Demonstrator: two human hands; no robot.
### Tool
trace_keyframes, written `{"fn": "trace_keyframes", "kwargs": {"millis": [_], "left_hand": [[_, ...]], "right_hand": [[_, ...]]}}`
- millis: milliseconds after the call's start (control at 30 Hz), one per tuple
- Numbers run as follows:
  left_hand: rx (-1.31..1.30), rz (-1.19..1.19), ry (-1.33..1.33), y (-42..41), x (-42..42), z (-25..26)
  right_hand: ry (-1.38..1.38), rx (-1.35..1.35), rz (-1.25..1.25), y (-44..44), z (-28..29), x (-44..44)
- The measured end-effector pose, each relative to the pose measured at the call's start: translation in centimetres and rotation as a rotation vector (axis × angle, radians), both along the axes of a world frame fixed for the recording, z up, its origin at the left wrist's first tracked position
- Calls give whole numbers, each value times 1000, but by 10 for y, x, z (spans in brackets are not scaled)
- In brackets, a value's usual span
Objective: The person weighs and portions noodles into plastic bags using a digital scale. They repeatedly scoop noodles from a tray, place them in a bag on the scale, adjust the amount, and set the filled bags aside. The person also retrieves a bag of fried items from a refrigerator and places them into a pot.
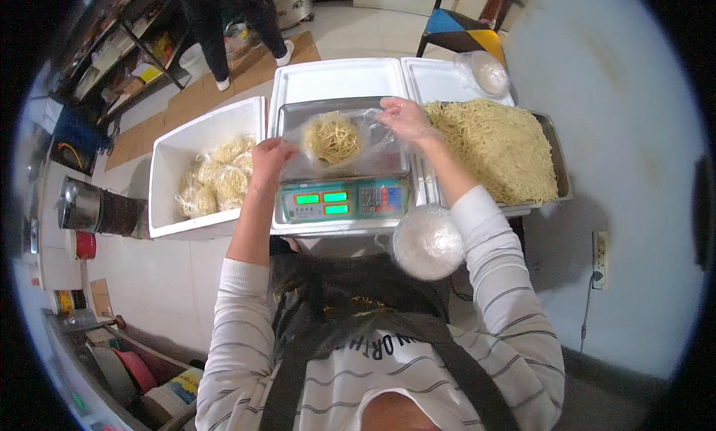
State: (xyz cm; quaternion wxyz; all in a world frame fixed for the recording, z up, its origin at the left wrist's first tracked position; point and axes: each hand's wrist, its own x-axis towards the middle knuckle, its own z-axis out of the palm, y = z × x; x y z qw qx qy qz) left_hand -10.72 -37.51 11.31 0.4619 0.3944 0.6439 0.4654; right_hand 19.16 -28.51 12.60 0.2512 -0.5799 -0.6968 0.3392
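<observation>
A clump of pale yellow noodles (332, 140) lies in a clear plastic bag (366, 132) over the metal pan (291, 115) of a digital scale (341, 201). At the bag's left edge, my left hand (272, 154) pinches the film. My right hand (404, 119) grips the opposite side, so the plastic is spread between both hands. Whether the bag rests fully on the pan, I cannot tell. Close to my right forearm, a large heap of loose noodles (495, 148) fills a shallow tray (545, 129). Several bagged noodle portions (221, 176) sit in a white foam box (204, 118) on the left.
A roll of clear plastic (429, 242) is near my right elbow; another wrapped round bundle (490, 73) lies beyond the noodles. White foam lids (341, 78) lie under the scale. A person in dark trousers (210, 28) stands ahead, left of a patterned chair (461, 28). A wall (632, 151) bounds the right.
</observation>
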Motion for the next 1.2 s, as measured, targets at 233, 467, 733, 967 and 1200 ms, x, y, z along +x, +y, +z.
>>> {"fn": "trace_keyframes", "kwargs": {"millis": [233,467,733,967,1200], "left_hand": [[83,212,-39,-51,7,23],[-156,265,-120,-152,-10,-40],[-338,193,-287,-207,13,-49],[-323,152,-300,-189,20,-41],[-258,114,-361,-175,32,-49]], "right_hand": [[126,152,-58,-54,55,35],[-723,406,-414,-61,13,184],[-888,74,-548,-45,-49,306],[-886,388,-445,-28,18,320],[46,399,-623,-39,182,283]]}}
